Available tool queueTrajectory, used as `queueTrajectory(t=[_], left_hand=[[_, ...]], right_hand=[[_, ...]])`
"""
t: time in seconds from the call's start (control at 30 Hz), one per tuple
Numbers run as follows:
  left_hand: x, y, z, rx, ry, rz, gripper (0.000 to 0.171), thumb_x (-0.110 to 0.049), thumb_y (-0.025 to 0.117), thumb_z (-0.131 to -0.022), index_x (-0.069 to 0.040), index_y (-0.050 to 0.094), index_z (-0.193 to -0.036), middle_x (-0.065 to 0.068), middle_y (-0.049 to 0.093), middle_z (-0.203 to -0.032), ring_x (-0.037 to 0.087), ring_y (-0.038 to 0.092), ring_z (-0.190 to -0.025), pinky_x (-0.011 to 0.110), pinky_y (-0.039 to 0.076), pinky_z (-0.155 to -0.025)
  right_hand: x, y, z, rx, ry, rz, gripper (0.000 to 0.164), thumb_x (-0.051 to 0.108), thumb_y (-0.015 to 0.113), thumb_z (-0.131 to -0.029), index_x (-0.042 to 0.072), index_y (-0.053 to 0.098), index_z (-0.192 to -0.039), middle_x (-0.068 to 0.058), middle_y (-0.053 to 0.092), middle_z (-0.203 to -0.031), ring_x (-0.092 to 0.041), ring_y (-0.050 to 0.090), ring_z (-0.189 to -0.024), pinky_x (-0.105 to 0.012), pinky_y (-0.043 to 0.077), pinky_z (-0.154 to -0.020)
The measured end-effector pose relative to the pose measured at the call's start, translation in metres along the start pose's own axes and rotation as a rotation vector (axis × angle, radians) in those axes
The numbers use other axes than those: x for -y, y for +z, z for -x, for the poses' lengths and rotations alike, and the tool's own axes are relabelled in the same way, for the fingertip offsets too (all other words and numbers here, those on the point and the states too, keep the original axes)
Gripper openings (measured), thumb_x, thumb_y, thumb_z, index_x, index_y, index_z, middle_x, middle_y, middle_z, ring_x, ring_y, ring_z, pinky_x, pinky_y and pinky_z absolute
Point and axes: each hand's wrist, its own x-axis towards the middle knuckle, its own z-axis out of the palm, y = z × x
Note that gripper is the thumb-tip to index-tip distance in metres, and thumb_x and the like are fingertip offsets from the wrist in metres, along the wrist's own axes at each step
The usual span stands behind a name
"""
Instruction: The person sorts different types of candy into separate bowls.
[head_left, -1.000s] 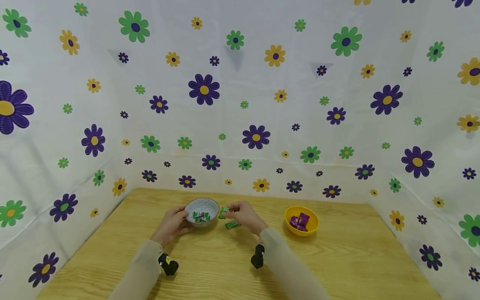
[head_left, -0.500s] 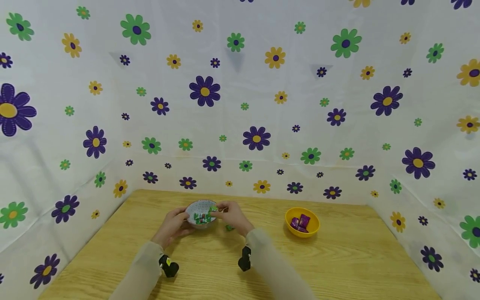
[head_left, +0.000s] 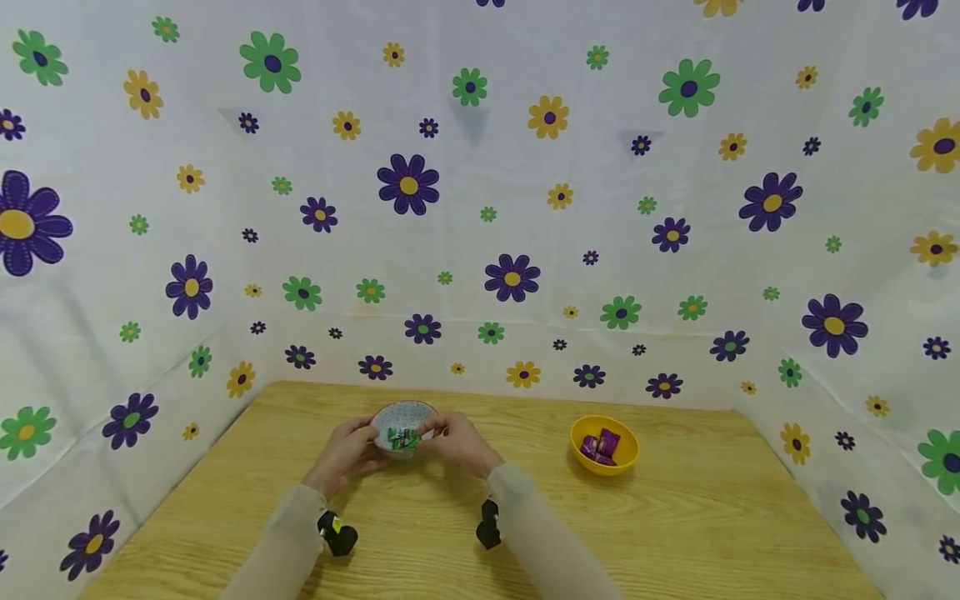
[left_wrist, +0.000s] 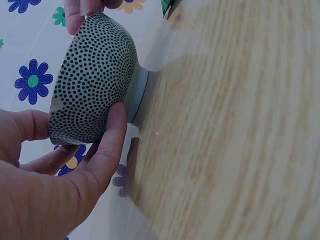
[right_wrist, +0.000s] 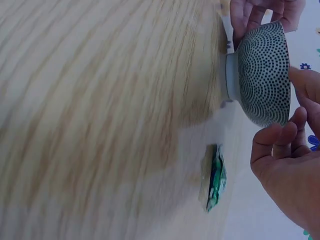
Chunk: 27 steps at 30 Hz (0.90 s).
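My left hand [head_left: 348, 454] grips the side of a small bowl [left_wrist: 95, 80], speckled with dark dots outside, thumb at the rim and fingers against its underside. Several green-wrapped candies [head_left: 403, 439] lie inside it. At the bowl's right rim is my right hand [head_left: 459, 442]; its fingers are bent and apart, with nothing visible between them in the right wrist view. Some of its fingertips are hidden past the rim. One more green-wrapped candy [right_wrist: 216, 180] lies on the table beside the bowl, covered by the right hand in the head view.
A yellow bowl [head_left: 630, 458] with several purple-wrapped candies [head_left: 606, 442] stands to the right on the wooden table [head_left: 712, 517]. White sheeting [head_left: 525, 225] printed with flowers hangs along the back and both sides.
My right hand has picked up a green-wrapped candy from the table, carried it left over the speckled bowl and lowered to the rim. The left hand has kept its grip on the bowl.
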Motion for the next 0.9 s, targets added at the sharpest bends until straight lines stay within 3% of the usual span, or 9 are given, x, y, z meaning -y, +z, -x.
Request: queueTrajectory(t=[0.17, 0.33, 0.6, 0.9], left_hand=[[-0.001, 0.000, -0.002, -0.008, 0.004, 0.000, 0.052, -0.013, 0.038, -0.102, 0.004, 0.029, -0.150, 0.029, 0.045, -0.141, 0.020, 0.065, -0.095, 0.042, 0.057, -0.086], [0.000, 0.000, -0.002, -0.005, -0.012, -0.005, 0.052, -0.014, 0.038, -0.103, 0.004, 0.027, -0.151, 0.028, 0.042, -0.143, 0.023, 0.063, -0.100, 0.043, 0.056, -0.088], [0.001, 0.000, -0.001, -0.011, -0.012, -0.008, 0.054, -0.014, 0.038, -0.103, 0.004, 0.025, -0.151, 0.029, 0.042, -0.143, 0.023, 0.063, -0.100, 0.044, 0.056, -0.089], [0.001, 0.000, 0.000, -0.012, -0.007, -0.008, 0.054, -0.014, 0.038, -0.102, 0.004, 0.026, -0.151, 0.029, 0.043, -0.142, 0.020, 0.064, -0.097, 0.044, 0.056, -0.089]], right_hand=[[-0.006, -0.013, 0.003, 0.037, -0.005, -0.007, 0.020, 0.004, 0.062, -0.093, 0.002, 0.073, -0.109, -0.011, 0.063, -0.109, -0.016, 0.045, -0.086, -0.025, 0.038, -0.065], [-0.013, -0.023, 0.006, 0.039, 0.006, -0.074, 0.022, 0.006, 0.060, -0.094, -0.002, 0.070, -0.113, -0.012, 0.062, -0.109, -0.017, 0.045, -0.086, -0.025, 0.040, -0.065], [-0.017, -0.033, 0.011, 0.014, 0.031, -0.097, 0.023, 0.006, 0.061, -0.094, -0.002, 0.069, -0.114, -0.013, 0.063, -0.111, -0.016, 0.048, -0.088, -0.036, 0.047, -0.075], [-0.036, -0.047, 0.016, -0.019, 0.069, -0.042, 0.026, 0.010, 0.065, -0.092, -0.003, 0.069, -0.114, -0.012, 0.061, -0.117, -0.017, 0.048, -0.092, -0.028, 0.043, -0.072]])
